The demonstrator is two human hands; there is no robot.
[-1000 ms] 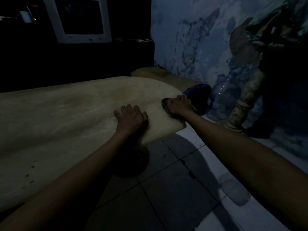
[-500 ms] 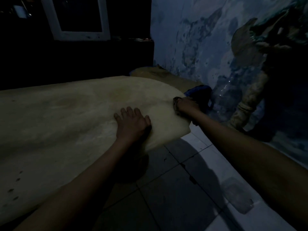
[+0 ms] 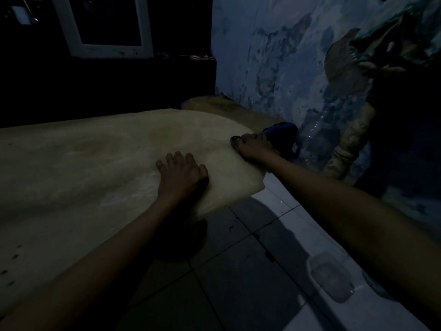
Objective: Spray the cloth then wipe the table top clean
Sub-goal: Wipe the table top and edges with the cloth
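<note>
Dim light covers the pale table (image 3: 83, 163), which serves as the landmark. Near its front right corner, the left hand (image 3: 181, 173) lies flat on the surface, palm down, fingers spread and holding nothing. Further toward the table's right edge, the right hand (image 3: 254, 146) presses down on a dark cloth (image 3: 236, 141), fingers curled over it; only a small part of the cloth shows past the fingertips. Just beyond that edge sits a dark blue object (image 3: 281, 137), too dim to identify, and beside it a clear plastic bottle (image 3: 317, 139) stands against the mottled blue wall (image 3: 274, 56). Below the table's front edge lies a tiled floor (image 3: 238, 271).
</note>
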